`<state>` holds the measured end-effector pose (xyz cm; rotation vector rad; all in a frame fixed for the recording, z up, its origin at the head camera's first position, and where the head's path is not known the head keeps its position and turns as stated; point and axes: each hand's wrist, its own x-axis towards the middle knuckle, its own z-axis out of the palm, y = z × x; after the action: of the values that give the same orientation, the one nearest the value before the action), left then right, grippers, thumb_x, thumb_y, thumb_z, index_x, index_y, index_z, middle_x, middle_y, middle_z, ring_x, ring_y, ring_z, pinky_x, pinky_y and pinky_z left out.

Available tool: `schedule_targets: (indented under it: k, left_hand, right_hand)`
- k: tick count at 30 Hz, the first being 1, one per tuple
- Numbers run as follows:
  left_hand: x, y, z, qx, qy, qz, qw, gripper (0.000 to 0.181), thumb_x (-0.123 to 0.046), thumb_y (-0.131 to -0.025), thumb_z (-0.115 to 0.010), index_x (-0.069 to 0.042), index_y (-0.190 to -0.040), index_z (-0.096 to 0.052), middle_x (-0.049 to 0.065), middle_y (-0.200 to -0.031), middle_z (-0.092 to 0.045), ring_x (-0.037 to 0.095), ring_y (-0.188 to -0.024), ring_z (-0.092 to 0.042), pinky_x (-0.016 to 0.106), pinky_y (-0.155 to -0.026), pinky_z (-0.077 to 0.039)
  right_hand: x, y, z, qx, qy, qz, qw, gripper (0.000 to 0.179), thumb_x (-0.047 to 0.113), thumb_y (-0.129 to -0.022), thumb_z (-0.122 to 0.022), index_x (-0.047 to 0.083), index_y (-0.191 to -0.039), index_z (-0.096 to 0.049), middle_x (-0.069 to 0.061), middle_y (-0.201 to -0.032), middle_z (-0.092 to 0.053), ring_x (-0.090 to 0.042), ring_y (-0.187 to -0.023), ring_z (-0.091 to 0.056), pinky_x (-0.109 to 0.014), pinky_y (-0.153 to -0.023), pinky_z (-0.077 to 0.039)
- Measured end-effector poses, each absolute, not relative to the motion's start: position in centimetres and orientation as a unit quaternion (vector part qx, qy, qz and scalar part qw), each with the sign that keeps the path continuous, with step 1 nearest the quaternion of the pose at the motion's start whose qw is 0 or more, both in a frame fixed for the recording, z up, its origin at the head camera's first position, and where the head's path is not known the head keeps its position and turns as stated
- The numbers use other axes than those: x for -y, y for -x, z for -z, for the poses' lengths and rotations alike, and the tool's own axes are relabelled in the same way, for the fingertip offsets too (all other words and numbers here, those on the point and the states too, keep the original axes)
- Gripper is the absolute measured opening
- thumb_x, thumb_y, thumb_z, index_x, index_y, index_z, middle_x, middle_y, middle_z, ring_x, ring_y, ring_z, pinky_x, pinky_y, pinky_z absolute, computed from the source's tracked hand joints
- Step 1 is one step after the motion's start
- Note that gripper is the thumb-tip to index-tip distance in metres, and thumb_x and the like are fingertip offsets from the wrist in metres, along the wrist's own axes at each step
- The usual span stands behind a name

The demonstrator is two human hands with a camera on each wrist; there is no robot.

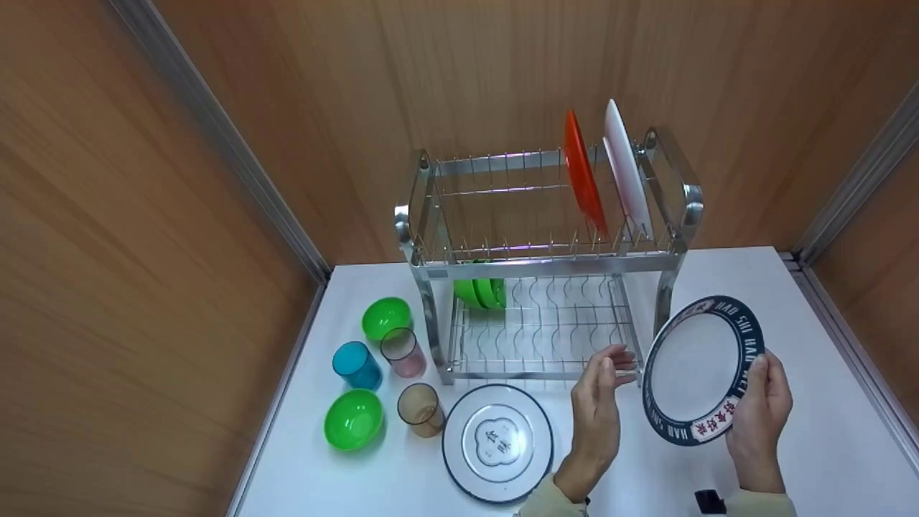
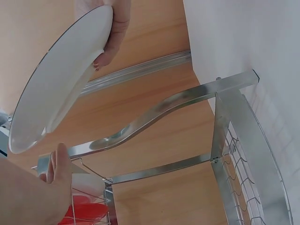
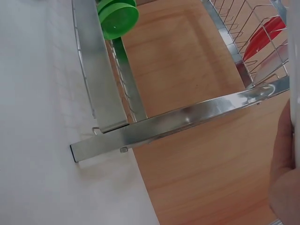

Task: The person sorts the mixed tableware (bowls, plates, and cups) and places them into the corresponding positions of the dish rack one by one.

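Note:
My right hand [image 1: 762, 420] grips the right edge of a white plate [image 1: 695, 368] with a dark blue lettered rim, thumb over the rim. The plate is held up and tilted, to the right of the dish rack [image 1: 553, 267]. Left of that plate, my left hand [image 1: 599, 420] is raised with its fingers extended and nothing in it. In the left wrist view the plate [image 2: 61, 79] appears nearly edge-on, its pale underside showing. On the rack's upper tier stand a red plate [image 1: 583, 176] and a white plate [image 1: 626, 169]. Green bowls [image 1: 482, 293] sit tilted on the lower tier.
A white plate with a dark rim [image 1: 497, 443] lies upside down on the table. To its left are a brown cup [image 1: 421, 411], a pinkish cup [image 1: 403, 353], a blue cup [image 1: 357, 366] and two green bowls [image 1: 353, 420]. Wooden panels [image 1: 502, 72] enclose the table.

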<state>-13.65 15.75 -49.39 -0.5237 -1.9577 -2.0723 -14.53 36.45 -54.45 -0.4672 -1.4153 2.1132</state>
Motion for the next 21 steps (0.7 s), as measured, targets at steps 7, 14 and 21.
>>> schedule_targets:
  k: [7,14,21]
  left_hand:
    - [-15.9,13.1,49.2,0.673,0.183,0.715,0.05,0.058,-0.04,-0.112,-0.019,-0.007,-0.151,-0.046,0.011,-0.144,-0.057,0.016,-0.133,-0.053,0.036,-0.109,-0.047]
    - [-16.5,12.9,49.2,0.621,0.257,0.741,0.002,0.062,-0.037,-0.108,-0.041,-0.017,-0.163,-0.022,0.008,-0.163,-0.035,0.022,-0.143,-0.044,0.036,-0.109,-0.045]
    - [-16.9,12.4,48.8,0.662,0.277,0.685,0.125,0.048,-0.005,-0.111,-0.032,-0.005,-0.159,-0.027,0.017,-0.157,-0.041,0.031,-0.143,-0.045,0.042,-0.113,-0.042]
  right_hand:
    - [-35.3,14.5,53.9,0.553,0.168,-0.771,0.27,0.038,0.03,-0.108,-0.052,0.009,-0.138,-0.058,-0.004,-0.119,-0.065,-0.008,-0.092,-0.067,-0.016,-0.071,-0.057]
    - [-34.2,14.8,53.7,0.58,0.138,-0.758,0.264,0.039,0.032,-0.108,-0.05,0.007,-0.137,-0.058,-0.006,-0.115,-0.066,-0.01,-0.089,-0.069,-0.019,-0.068,-0.058]
    - [-33.2,15.2,53.6,0.57,0.105,-0.77,0.266,0.037,0.027,-0.109,-0.049,0.002,-0.135,-0.059,-0.008,-0.114,-0.066,-0.011,-0.09,-0.068,-0.019,-0.068,-0.057]
